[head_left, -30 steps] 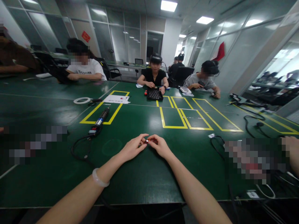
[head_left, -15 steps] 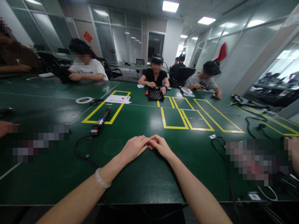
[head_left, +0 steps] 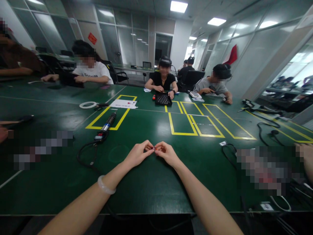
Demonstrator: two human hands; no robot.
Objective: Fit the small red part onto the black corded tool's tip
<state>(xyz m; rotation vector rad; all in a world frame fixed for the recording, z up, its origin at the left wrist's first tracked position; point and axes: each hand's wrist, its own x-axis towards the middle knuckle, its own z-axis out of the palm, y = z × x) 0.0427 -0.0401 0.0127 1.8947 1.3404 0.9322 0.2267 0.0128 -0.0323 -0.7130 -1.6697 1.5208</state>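
Observation:
Over the near middle of the green table [head_left: 151, 189], my two hands meet at the fingertips. Between them shows a small red and silvery piece [head_left: 154, 148], mostly hidden by the fingers and too small to name. My left hand [head_left: 139, 153] pinches it from the left with thumb and forefinger; a pale bangle [head_left: 105, 185] circles that wrist. From the other side my right hand [head_left: 166, 153] is closed on it, thumb and fingertips pressed together.
An electric screwdriver [head_left: 107, 123] lies at left inside yellow tape, its cable [head_left: 84, 164] curving nearer. Behind it rest a paper sheet [head_left: 123, 103] and a white coil [head_left: 88, 105]. Across the table a person handles a black tray [head_left: 163, 98]. Cables [head_left: 228, 153] lie at right.
My left hand has turned from flat over the small piece to a thumb-and-forefinger pinch. My right hand has barely moved. At far left, a co-worker has shifted a dark object.

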